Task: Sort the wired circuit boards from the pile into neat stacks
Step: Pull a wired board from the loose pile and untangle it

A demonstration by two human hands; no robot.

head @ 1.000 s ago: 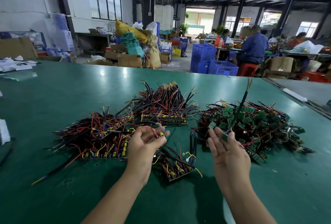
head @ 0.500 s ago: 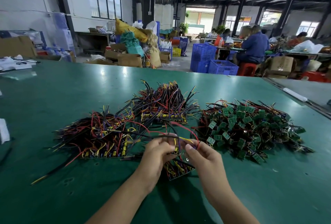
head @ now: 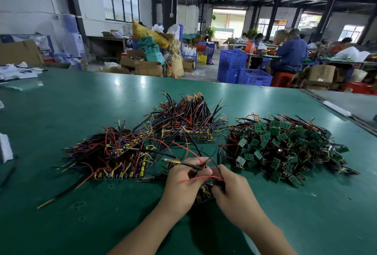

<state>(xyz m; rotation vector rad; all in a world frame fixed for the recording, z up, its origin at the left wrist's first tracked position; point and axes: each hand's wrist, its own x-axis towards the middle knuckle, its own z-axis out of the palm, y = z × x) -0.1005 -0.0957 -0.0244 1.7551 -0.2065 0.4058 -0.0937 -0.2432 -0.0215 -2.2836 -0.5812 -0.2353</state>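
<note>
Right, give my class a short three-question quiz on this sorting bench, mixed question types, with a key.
1. True or false: the left hand and right hand rest flat and empty on the table.
2. The loose pile of green boards lies: A) left of the hands, B) right of the hands, C) in a blue crate.
3. Fill in: the wire looping across both hands is ___.
Key: 1 false; 2 B; 3 red.
</note>
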